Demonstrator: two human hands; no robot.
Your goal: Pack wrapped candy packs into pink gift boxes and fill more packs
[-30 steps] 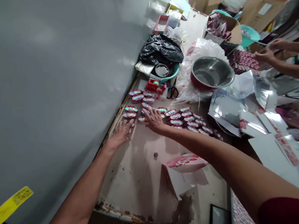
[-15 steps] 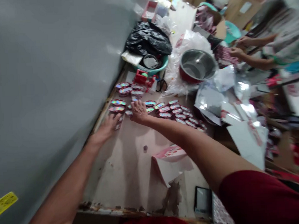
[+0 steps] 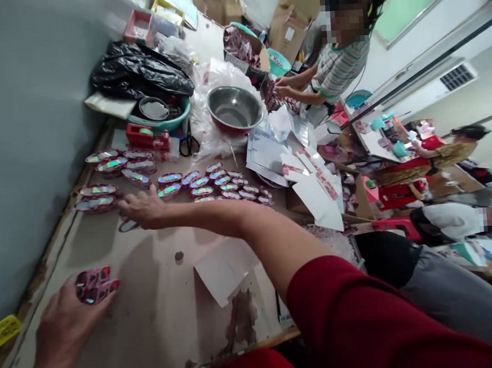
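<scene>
My left hand point(image 3: 66, 311) is low at the left, closed around small pink-and-dark patterned packs point(image 3: 96, 285) above the table. My right hand point(image 3: 143, 209) reaches across to the rows of packs, its fingers bent over a pack with a shiny oval top point(image 3: 128, 226). How much it holds is partly hidden under the fingers. Two similar oval packs point(image 3: 95, 204) sit left of its fingertips. Behind and to the right of the hand stand several more packs point(image 3: 202, 182) with iridescent tops.
A red tape dispenser point(image 3: 147, 137) and black scissors point(image 3: 189, 146) lie behind the packs. Farther back are a steel bowl point(image 3: 235, 109), a teal basin point(image 3: 179, 118) and a black plastic bag point(image 3: 139, 71). White paper point(image 3: 226, 271) lies nearby. A co-worker point(image 3: 341, 70) stands at the far side.
My left hand has drawn back toward the near left, now with patterned packs in it. My right hand remains among the rows, lower over a pack. The view has swung right, showing more co-workers.
</scene>
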